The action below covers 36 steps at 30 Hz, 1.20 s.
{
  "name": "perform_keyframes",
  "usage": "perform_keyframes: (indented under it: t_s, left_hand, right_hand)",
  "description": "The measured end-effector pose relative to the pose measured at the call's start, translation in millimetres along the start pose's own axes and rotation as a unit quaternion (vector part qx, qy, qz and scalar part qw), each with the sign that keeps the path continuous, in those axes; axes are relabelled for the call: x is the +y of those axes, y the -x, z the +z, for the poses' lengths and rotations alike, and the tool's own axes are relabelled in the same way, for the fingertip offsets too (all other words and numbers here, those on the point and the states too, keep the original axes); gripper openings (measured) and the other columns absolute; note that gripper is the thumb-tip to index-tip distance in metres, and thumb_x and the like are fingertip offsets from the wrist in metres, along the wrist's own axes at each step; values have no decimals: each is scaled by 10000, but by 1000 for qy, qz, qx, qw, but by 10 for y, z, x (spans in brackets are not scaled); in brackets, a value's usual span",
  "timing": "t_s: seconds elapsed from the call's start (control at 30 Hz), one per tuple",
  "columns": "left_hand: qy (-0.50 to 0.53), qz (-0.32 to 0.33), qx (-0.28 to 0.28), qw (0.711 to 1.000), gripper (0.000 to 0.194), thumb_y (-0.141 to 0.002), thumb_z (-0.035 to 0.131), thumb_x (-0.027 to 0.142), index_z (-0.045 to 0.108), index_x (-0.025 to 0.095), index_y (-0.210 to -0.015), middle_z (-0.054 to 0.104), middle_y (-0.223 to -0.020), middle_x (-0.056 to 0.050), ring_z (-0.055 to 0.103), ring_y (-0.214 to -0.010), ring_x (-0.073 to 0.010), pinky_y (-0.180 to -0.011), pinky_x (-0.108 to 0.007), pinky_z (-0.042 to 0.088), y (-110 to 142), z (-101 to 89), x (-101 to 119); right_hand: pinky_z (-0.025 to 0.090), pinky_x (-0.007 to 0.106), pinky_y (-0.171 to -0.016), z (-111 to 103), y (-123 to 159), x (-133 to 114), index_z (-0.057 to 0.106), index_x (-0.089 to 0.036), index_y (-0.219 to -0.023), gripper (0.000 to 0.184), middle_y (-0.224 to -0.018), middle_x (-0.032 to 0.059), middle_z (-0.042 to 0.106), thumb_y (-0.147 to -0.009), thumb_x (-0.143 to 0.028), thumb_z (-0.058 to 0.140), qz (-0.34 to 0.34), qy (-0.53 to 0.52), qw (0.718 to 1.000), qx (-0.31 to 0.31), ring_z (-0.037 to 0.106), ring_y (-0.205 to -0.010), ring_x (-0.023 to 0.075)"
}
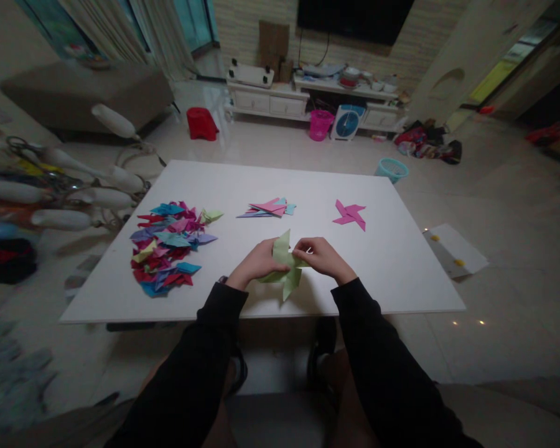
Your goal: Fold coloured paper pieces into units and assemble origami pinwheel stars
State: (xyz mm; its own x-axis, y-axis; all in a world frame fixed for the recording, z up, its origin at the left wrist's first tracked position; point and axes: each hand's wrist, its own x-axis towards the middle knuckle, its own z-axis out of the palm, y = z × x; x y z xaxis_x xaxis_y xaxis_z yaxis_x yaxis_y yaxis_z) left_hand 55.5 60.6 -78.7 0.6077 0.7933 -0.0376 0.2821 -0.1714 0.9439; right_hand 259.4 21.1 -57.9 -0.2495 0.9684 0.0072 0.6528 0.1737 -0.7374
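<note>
A light green folded paper shape (285,267) with pointed flaps lies near the front edge of the white table (392,274). My left hand (256,262) grips its left side with fingers closed on the paper. My right hand (321,255) pinches its right side. Both sleeves are black. A finished pink paper pinwheel (351,214) lies on the table beyond my right hand. A small stack of pink and blue folded pieces (268,208) sits beyond the green shape.
A big heap of colourful folded paper pieces (165,246) covers the table's left part. White lamp-like arms and scissors (74,180) crowd the left side. On the floor lie a white sheet (455,249), a teal basket (392,169), a red stool (201,123) and a pink bin (320,124).
</note>
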Motion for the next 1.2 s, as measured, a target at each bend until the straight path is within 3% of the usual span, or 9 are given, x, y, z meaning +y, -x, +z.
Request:
perform_keyframes:
  t_s: [0.43, 0.7, 0.77, 0.87, 0.97, 1.0, 1.07, 1.2]
  left_hand:
    - [65, -28, 2, 998, 529, -588, 808, 228, 681, 134, -1093, 744, -991, -67, 698, -859, -228, -754, -323, 554, 36, -100, -2]
    - [94, -47, 13, 994, 525, -557, 848, 220, 695, 139, -1053, 747, -953, -55, 694, -838, -215, -757, -312, 558, 46, -142, 33]
    - [90, -51, 30, 994, 532, -542, 859, 224, 700, 132, -1041, 747, -944, -56, 693, -844, -222, -777, -327, 560, 51, -166, 36]
    - [105, -70, 81, 989, 542, -525, 881, 252, 703, 119, -1019, 748, -938, -70, 696, -847, -235, -796, -357, 563, 49, -188, 39]
    - [200, -92, 155, 963, 607, -522, 906, 297, 686, 104, -1054, 752, -978, -99, 706, -849, -239, -797, -378, 570, 27, -166, 47]
    - [242, -96, 169, 951, 625, -523, 911, 310, 683, 100, -1066, 753, -1001, -111, 710, -854, -239, -798, -379, 572, 16, -148, 52]
    - [309, -96, 174, 930, 631, -528, 916, 330, 690, 92, -1066, 752, -1045, -130, 715, -873, -240, -805, -376, 576, -6, -103, 62]
    - [329, -88, 164, 926, 584, -526, 925, 324, 720, 97, -1023, 755, -1061, -135, 720, -886, -244, -809, -373, 581, -33, -16, 68]
  right_hand:
    - [386, 250, -657, -92, 22, 51, 712, -162, -802, 193, -753, 29, 699, -903, -290, 608, 1, 9, 1000, 6, 580, -699, 145]
    - [379, 260, -647, -150, 18, 120, 663, -175, -753, 256, -706, 18, 663, -910, -361, 583, 10, 6, 999, 50, 565, -670, 148]
    - [387, 265, -659, -161, 12, 150, 635, -184, -749, 255, -709, 17, 656, -918, -361, 562, 17, 14, 996, 85, 561, -671, 149]
    - [415, 276, -693, -171, -2, 168, 605, -195, -780, 255, -769, 32, 661, -918, -405, 561, 35, 0, 979, 203, 578, -720, 161]
    - [434, 282, -691, -159, -19, 144, 587, -195, -768, 332, -770, 43, 652, -906, -496, 555, 76, -75, 947, 302, 592, -738, 170]
    - [441, 283, -688, -146, -24, 126, 590, -192, -752, 372, -758, 46, 654, -900, -531, 546, 95, -118, 942, 299, 599, -733, 171]
    - [453, 284, -685, -105, -30, 76, 619, -180, -736, 444, -745, 55, 669, -875, -595, 541, 130, -207, 941, 236, 612, -722, 170]
    - [456, 273, -697, 31, -34, -52, 689, -159, -768, 415, -773, 45, 697, -737, -571, 718, 127, -304, 938, 109, 619, -740, 166]
